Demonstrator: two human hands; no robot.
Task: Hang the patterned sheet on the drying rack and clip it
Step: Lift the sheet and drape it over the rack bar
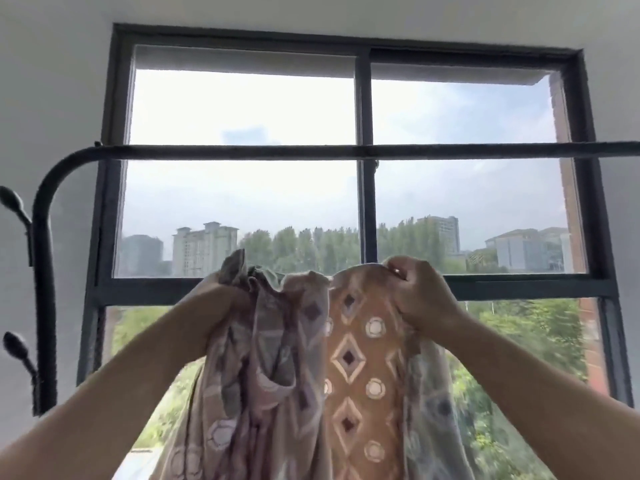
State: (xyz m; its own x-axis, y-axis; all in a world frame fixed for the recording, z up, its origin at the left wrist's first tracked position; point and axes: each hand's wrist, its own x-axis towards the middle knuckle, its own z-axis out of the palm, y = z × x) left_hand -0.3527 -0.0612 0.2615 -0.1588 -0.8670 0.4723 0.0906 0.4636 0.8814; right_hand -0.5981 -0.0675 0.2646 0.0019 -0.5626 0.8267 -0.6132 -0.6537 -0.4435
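Starting at the left, we find the drying rack [43,271]: a dark upright with two rounded pegs [14,202] on its outer side. It bends over into a top rail [242,151] that runs across the whole view in front of the window [362,98]. The sheet is not on the rail yet, and we can see no clip anywhere.

Below the rail, our left hand [225,296] grips a bunched handful of the patterned sheet [349,358]. Its fingers are buried in the folds, so we cannot tell just how they lie, only that cloth is gathered in the hand. The sheet hangs in the air between our hands, its top edge rumpled and the rest falling in long folds out of the bottom of the view. It is well under the rail and touches no part of the rack.

Our right hand [419,296] holds the other part of the top edge, with its fingers [403,271] curled tight round the hem.

We judge this to be the first step: the sheet is held up toward the rail, not yet hung and not yet clipped. The next move, as we read it, calls for both hands to go higher and forward until the top edge clears the rail, then to lay it over the far side. The bunch in the left hand will likely need spreading along the rail, and a clip must be found.
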